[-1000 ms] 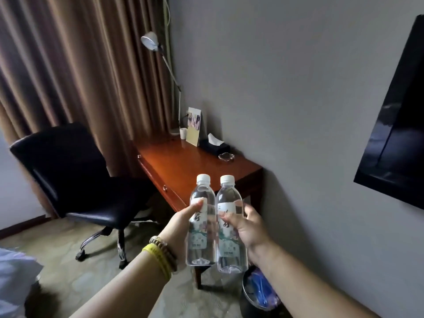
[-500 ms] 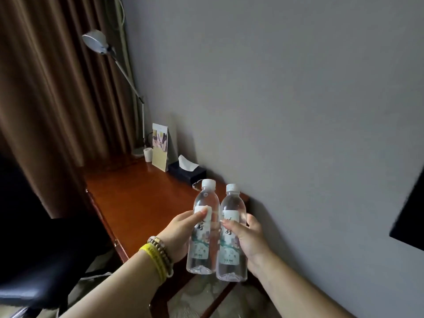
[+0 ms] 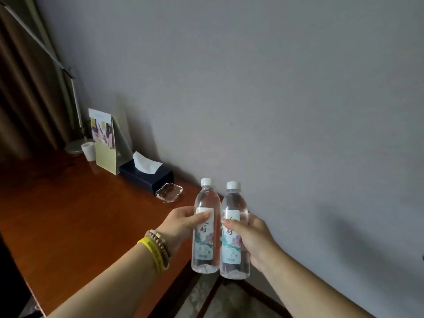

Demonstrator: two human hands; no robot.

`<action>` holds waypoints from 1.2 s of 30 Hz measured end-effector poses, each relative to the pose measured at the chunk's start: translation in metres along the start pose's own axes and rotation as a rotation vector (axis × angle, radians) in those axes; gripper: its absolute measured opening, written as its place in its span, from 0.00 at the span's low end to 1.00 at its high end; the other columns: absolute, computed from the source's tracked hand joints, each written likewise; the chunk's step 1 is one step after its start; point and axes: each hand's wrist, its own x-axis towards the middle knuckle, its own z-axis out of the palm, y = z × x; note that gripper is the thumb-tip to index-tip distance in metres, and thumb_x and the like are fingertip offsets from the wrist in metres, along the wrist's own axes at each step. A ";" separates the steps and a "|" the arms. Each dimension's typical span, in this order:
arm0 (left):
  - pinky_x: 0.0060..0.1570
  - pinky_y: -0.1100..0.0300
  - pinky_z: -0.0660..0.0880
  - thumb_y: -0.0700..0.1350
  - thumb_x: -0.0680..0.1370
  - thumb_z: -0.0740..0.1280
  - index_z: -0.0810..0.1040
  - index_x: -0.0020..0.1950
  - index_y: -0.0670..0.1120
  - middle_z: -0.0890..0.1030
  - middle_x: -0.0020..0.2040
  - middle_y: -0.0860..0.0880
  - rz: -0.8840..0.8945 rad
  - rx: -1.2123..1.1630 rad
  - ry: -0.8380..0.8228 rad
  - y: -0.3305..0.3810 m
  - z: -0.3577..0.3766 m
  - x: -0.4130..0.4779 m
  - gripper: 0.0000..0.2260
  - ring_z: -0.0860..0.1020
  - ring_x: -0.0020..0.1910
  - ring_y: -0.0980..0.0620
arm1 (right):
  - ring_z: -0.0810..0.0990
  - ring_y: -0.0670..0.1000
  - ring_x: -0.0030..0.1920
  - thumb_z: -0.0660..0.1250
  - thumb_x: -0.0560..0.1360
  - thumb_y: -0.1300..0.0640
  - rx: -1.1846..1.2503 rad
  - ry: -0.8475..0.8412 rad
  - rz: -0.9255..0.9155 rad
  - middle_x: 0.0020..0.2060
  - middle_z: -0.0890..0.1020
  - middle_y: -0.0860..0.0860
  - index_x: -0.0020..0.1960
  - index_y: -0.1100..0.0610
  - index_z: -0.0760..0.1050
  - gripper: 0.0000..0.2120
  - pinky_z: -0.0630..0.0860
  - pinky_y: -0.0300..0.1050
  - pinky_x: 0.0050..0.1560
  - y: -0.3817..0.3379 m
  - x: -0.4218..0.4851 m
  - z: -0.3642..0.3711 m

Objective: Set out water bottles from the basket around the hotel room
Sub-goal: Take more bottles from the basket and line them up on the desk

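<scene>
Two clear water bottles with white caps and printed labels stand upright side by side in the air, touching each other. My left hand (image 3: 183,222) grips the left bottle (image 3: 206,226) around its label. My right hand (image 3: 249,237) grips the right bottle (image 3: 234,230) the same way. Both bottles hover over the right end of a brown wooden desk (image 3: 68,214), close to the grey wall. The basket is not in view.
On the desk along the wall sit a glass ashtray (image 3: 169,192), a dark tissue box (image 3: 146,175), a standing card holder (image 3: 104,141), a small white cup (image 3: 89,151) and a lamp base (image 3: 73,148). Brown curtains (image 3: 20,88) hang at left.
I have come closer to the desk, which now fills the lower left. The chair, bin and television have left the view. Both hands still hold their bottles together.
</scene>
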 end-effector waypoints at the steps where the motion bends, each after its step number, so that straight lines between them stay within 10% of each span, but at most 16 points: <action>1: 0.55 0.46 0.79 0.52 0.66 0.73 0.79 0.50 0.38 0.85 0.45 0.43 -0.002 0.067 0.004 0.002 -0.008 0.018 0.21 0.84 0.46 0.45 | 0.86 0.55 0.42 0.75 0.67 0.59 -0.013 0.019 0.006 0.46 0.85 0.58 0.55 0.60 0.75 0.18 0.80 0.45 0.35 0.001 0.014 0.002; 7: 0.52 0.52 0.80 0.50 0.61 0.77 0.79 0.50 0.46 0.83 0.47 0.49 0.050 0.484 -0.053 0.019 -0.061 0.127 0.21 0.82 0.48 0.50 | 0.86 0.43 0.37 0.77 0.65 0.59 -0.197 0.054 0.006 0.35 0.87 0.44 0.46 0.50 0.77 0.13 0.77 0.37 0.34 -0.003 0.107 0.021; 15: 0.57 0.50 0.77 0.41 0.63 0.77 0.73 0.63 0.46 0.80 0.57 0.49 0.104 0.688 -0.169 0.025 -0.102 0.254 0.30 0.78 0.56 0.48 | 0.82 0.45 0.48 0.80 0.57 0.52 -0.553 0.169 -0.040 0.47 0.83 0.44 0.55 0.48 0.70 0.30 0.80 0.43 0.46 0.006 0.222 0.055; 36: 0.54 0.55 0.74 0.34 0.65 0.75 0.71 0.64 0.48 0.79 0.57 0.49 -0.044 0.542 -0.151 -0.004 -0.150 0.337 0.30 0.76 0.58 0.48 | 0.79 0.53 0.57 0.74 0.64 0.66 -0.566 0.119 0.079 0.55 0.81 0.53 0.62 0.53 0.71 0.29 0.77 0.54 0.60 0.031 0.327 0.083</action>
